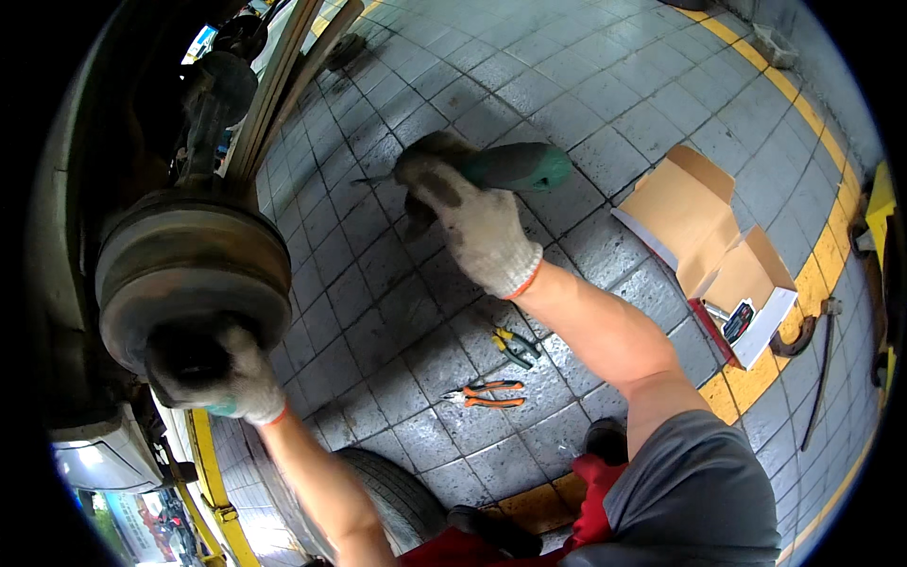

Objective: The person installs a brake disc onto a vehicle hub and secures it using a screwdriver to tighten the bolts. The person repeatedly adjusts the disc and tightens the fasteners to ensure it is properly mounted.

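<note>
Green and dark grey, the thick handle of the hand tool (520, 166) juts out to the right of your right grip (458, 213), with a thin metal tip showing at the left. Your gloved fingers are wrapped round its middle, above the tiled floor (491, 71) and to the right of the round metal drum (194, 269). Expect the tool to feel stiff and fairly light; the broad handle looks like the surest place to hold, though a grimy glove may slip. Your left grip (231, 373) is against the drum's lower face; whether its fingers are closed on anything, you cannot tell from here. That drum looks heavy, rigid and rough, better steadied by its rim.

Farther out, long strips (279, 99) slant up behind the drum and crowd that side. Yellow-and-green pliers (515, 347) and orange-handled pliers (487, 394) lie between your forearms, where a foot could catch them. A tyre (397, 487) sits low by your left forearm, near a yellow post (210, 463). Off right, an open cardboard box (673, 210) spreads its flaps, with a curved metal piece (795, 337) and a long-handled tool (819, 383) beyond.
</note>
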The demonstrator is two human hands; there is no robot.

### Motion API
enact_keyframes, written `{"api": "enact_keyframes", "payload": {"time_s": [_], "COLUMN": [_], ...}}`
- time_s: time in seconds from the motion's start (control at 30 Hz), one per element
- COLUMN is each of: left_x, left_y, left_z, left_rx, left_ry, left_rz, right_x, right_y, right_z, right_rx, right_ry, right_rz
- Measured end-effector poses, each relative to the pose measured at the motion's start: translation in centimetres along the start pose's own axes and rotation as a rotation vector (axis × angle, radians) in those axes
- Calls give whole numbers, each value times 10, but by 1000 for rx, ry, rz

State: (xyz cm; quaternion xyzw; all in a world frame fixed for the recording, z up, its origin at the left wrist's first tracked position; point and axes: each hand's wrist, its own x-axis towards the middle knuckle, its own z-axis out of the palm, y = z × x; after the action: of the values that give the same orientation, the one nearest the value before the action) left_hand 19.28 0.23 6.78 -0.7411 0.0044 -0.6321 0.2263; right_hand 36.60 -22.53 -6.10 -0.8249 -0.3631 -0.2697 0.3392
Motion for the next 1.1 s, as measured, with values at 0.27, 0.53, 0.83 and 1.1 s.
{"api": "enact_keyframes", "payload": {"time_s": [0.27,0.53,0.83,1.1], "left_x": [42,-8,-6,3], "left_y": [87,41,-7,-4], "left_z": [32,12,-11,-9], "left_rx": [-75,-170,-154,-251], "left_ry": [467,37,-139,-120], "left_rz": [-1483,-748,8,-3], "right_x": [-1,-13,6,7], "right_y": [12,6,-117,-144], "right_z": [-26,-34,-97,-96], "right_rx": [266,66,1342,1076], "right_ry": [244,280,215,-17], "right_rz": [-75,-26,62,-16]}}
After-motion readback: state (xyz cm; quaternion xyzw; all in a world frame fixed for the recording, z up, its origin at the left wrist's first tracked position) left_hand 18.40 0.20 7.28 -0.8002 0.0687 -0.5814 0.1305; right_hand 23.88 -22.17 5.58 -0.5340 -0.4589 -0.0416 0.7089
